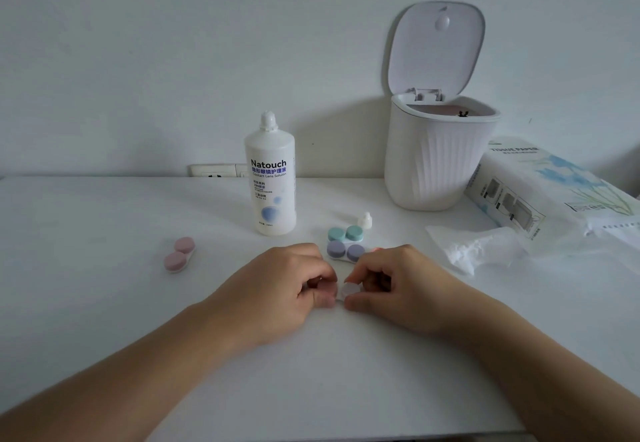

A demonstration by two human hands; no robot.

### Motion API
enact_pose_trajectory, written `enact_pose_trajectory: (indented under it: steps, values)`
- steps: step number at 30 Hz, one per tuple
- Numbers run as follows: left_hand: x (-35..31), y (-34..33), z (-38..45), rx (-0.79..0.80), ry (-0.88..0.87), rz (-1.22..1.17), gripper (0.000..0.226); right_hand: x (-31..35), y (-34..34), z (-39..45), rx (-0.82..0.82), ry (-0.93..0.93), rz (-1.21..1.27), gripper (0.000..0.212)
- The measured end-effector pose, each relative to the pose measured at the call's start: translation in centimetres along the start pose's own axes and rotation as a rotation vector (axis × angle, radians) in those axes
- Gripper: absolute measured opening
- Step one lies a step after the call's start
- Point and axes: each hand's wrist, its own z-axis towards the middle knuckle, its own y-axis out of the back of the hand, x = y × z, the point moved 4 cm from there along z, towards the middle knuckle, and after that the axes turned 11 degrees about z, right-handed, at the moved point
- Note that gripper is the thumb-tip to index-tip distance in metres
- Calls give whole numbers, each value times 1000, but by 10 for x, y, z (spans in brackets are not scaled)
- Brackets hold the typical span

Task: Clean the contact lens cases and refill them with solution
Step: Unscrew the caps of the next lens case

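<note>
Held case (347, 291): small pale lens case, low over the counter (104, 303), pinched between both hands where their fingertips meet; mostly hidden, one round whitish face shows.
Left hand (291, 285): fingers curled, thumb and forefinger gripping the case's left end.
Right hand (388, 285): fingers curled round the case's right end, thumb below, forefinger over the top.
Step in hand (judged): unscrewing or reseating a cap on the case; which one cannot be told.
Method: steady one end with the left hand and turn with the right only; keep the case level and low over the counter so a freed cap or any liquid stays close; grip the cap by its rim, not the inner face.
Purple case (346, 251): capped, just beyond the right hand's fingertips.
Green case (346, 233): capped, touching or just behind the purple one.
Pink case (179, 255): capped, well to the left of the left hand.
Bottle (270, 178): solution, upright, beyond the left hand; nozzle appears uncapped.
Bottle cap (365, 220): small white piece, behind the green case.
Tissue (478, 251): crumpled, right of the right hand.
Bin (436, 161): lid up, beyond the right hand.
Tissue pack (554, 188): far right, beside the bin.
Risk (judged): an elbow sweep could knock the nearby cases.
</note>
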Motion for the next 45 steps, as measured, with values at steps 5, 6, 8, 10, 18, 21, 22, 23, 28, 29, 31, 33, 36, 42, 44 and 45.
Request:
enact_pose_trajectory:
  steps: [5,6,8,10,18,21,22,23,28,29,31,33,36,42,44,45]
  values:
    - [-4,-2,-2,-25,12,33,4,2,0,-1,12,27,-7,14]
    - [-4,-2,-2,-32,20,37,4,3,0,0,12,30,-6,14]
    - [-3,-3,-4,-52,42,35,6,3,0,0,13,32,1,14]
    - [-2,-4,-6,-74,60,37,14,3,0,0,9,34,9,17]
    - [-5,-1,-10,-120,22,32,45,2,1,-3,14,42,4,18]
    - [-7,2,-13,-174,3,-50,24,3,1,-3,15,57,5,18]
    - [-7,2,-14,-182,-2,-64,24,4,1,-3,16,56,4,17]
    - [-8,2,-14,-180,-11,-70,25,3,1,-3,20,53,2,16]
    - [-6,1,-11,-153,6,-36,28,4,1,-3,22,46,8,23]
    - [-5,0,-10,-149,25,-28,34,4,1,-3,23,48,10,23]
    - [-3,-1,-10,-137,38,-48,39,4,1,-3,22,45,6,18]
    - [-3,0,-11,-127,35,-110,30,4,1,-3,25,41,-2,16]
    - [-4,1,-12,-143,-20,-152,30,4,1,-2,31,45,-9,16]
    - [-1,3,-9,-133,20,-102,40,4,1,-3,26,50,5,21]
    - [-2,2,-9,-123,15,-112,40,5,2,-3,26,45,6,23]
    - [-1,2,-9,-124,8,-127,35,5,2,-3,27,43,-1,20]
